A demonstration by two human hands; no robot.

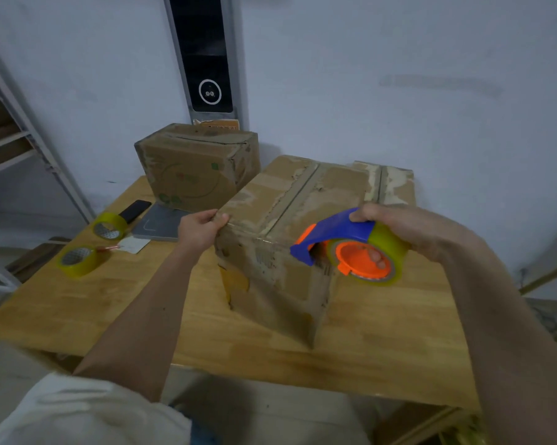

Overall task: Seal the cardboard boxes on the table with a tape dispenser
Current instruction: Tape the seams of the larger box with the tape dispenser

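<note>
A large worn cardboard box (270,252) stands in the middle of the wooden table (110,309), its top flaps closed along a centre seam. My left hand (200,229) grips the box's near left top corner. My right hand (399,229) holds a blue and orange tape dispenser (344,248) loaded with a yellowish tape roll, just off the box's near right top edge. A smaller cardboard box (193,168) stands at the back left. Part of another box (396,184) shows behind the large one.
Two spare yellowish tape rolls (110,225) (78,261) lie at the table's left side. Beside them are a dark phone (135,211), a grey flat slab (161,221) and a white card (134,245). A metal shelf frame (30,139) stands left, a wall behind.
</note>
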